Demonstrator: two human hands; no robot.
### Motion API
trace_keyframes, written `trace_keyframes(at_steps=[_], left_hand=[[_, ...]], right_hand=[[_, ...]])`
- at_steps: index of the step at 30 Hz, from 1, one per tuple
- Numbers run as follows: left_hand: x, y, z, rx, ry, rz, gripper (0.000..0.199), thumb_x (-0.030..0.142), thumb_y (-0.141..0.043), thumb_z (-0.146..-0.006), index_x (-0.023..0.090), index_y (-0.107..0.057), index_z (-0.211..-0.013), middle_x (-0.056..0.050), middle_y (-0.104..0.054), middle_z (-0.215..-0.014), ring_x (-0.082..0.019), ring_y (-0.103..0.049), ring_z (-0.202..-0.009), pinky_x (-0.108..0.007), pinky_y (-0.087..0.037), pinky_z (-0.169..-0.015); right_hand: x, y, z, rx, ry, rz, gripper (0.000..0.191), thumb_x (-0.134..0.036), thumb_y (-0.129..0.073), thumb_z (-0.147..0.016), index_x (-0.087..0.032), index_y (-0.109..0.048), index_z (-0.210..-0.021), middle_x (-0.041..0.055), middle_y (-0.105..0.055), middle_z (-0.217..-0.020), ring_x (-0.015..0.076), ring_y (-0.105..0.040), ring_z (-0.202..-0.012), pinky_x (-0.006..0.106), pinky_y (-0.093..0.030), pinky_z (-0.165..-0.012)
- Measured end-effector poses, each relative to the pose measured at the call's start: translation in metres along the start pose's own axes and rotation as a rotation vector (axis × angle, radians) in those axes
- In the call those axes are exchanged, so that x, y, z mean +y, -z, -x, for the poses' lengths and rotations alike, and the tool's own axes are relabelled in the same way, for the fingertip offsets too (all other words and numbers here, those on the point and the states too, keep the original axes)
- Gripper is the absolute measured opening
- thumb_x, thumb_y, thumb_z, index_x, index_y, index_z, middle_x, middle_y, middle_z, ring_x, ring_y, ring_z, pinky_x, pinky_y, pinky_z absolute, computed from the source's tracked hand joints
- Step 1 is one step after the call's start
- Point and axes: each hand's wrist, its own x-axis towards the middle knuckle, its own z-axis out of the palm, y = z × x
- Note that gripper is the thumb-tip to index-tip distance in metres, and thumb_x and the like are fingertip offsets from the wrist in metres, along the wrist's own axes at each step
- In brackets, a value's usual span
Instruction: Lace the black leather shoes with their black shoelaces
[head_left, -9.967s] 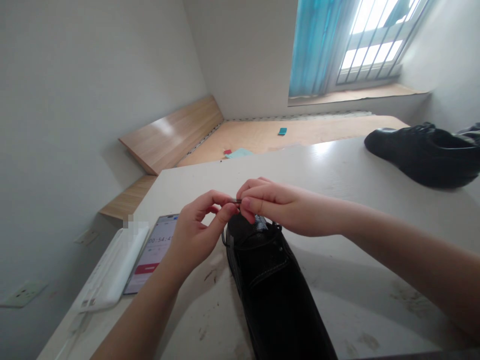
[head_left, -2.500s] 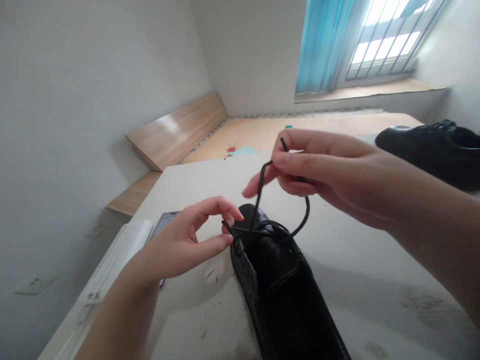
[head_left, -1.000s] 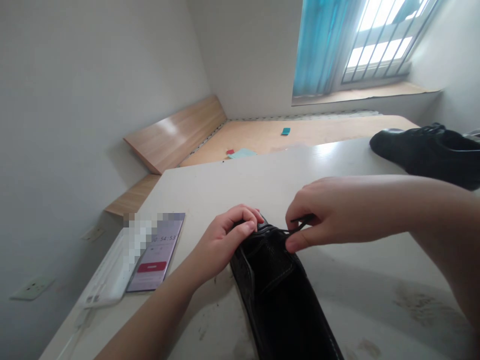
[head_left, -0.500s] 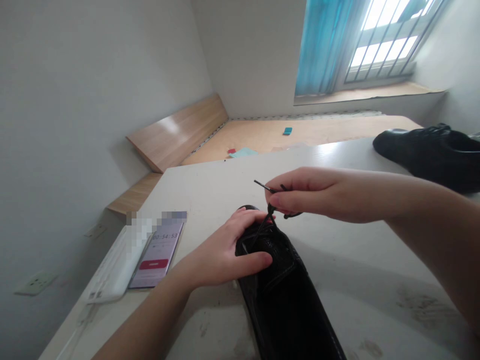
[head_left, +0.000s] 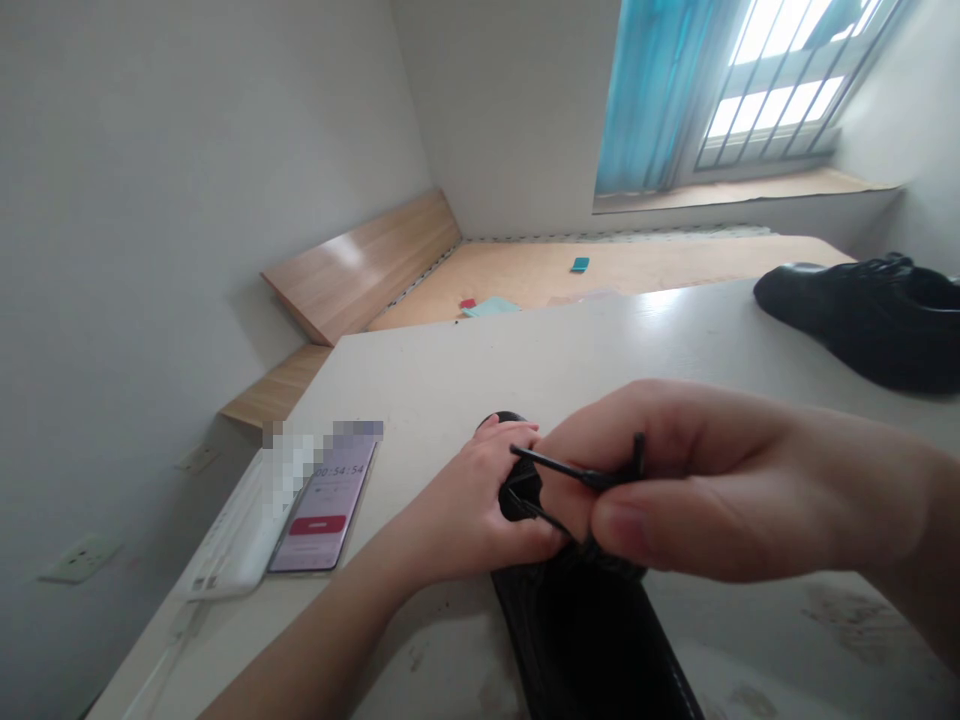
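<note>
A black shoe [head_left: 607, 640] lies on the white table with its opening toward me. My left hand [head_left: 469, 500] grips the front part of it, fingers over the toe side and thumb near the tongue. Close to the camera, my right hand [head_left: 720, 490] is closed in a pinch on the black shoelace [head_left: 551, 462], pulled up above the shoe. The lace's tips stick out past my fingers. My right hand hides much of the tongue and lacing.
A second black shoe [head_left: 870, 320] stands at the table's right edge. On the left lie a phone [head_left: 322, 540] with a running timer and a white device [head_left: 232, 550] with a cable. Behind the white table [head_left: 435, 380] is a wooden bed [head_left: 652, 265] with small items on it.
My right hand has drawn the shoelace back toward me and lower, closer to the camera. The left thumb has shifted slightly along the shoe.
</note>
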Motion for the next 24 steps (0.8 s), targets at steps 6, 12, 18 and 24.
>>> trace_keyframes(at_steps=[6, 12, 18, 24], left_hand=[[-0.020, -0.006, 0.006, -0.018, -0.115, -0.024, 0.048, 0.040, -0.070, -0.082, 0.020, -0.058, -0.124, -0.012, -0.063, -0.128, -0.033, -0.055, -0.122, -0.051, -0.034, -0.114], [-0.026, -0.006, 0.009, 0.405, -0.360, 0.262, 0.004, 0.028, -0.056, -0.096, 0.024, -0.057, -0.094, -0.002, -0.064, -0.109, -0.020, -0.059, -0.106, -0.034, -0.043, -0.096], [-0.019, 0.001, 0.005, 0.296, -0.347, 0.043, 0.014, 0.023, -0.057, -0.096, 0.020, -0.071, -0.099, -0.007, -0.068, -0.114, -0.022, -0.060, -0.113, -0.037, -0.042, -0.103], [-0.023, 0.000, 0.004, 0.107, -0.269, 0.343, 0.019, 0.039, -0.070, -0.090, 0.020, -0.071, -0.089, -0.006, -0.065, -0.110, -0.023, -0.058, -0.112, -0.034, -0.042, -0.100]], right_hand=[[0.015, 0.016, -0.015, 0.258, 0.161, -0.029, 0.035, -0.033, -0.058, -0.097, -0.017, -0.050, -0.068, -0.0046, -0.039, -0.064, 0.0067, -0.038, -0.057, 0.019, -0.033, -0.052], [0.031, 0.029, -0.025, 0.522, 0.194, 0.034, 0.033, -0.029, -0.053, -0.100, -0.017, -0.054, -0.069, -0.0033, -0.044, -0.063, 0.0082, -0.042, -0.058, 0.023, -0.035, -0.058], [0.040, 0.029, -0.028, 0.590, 0.177, 0.035, 0.033, -0.046, -0.071, -0.087, -0.017, -0.064, -0.073, -0.0018, -0.055, -0.074, 0.0108, -0.044, -0.068, 0.026, -0.036, -0.064], [0.045, 0.031, -0.033, 0.599, 0.133, -0.148, 0.029, -0.040, -0.068, -0.092, -0.016, -0.069, -0.075, 0.0029, -0.068, -0.089, 0.0124, -0.055, -0.077, 0.026, -0.042, -0.071]])
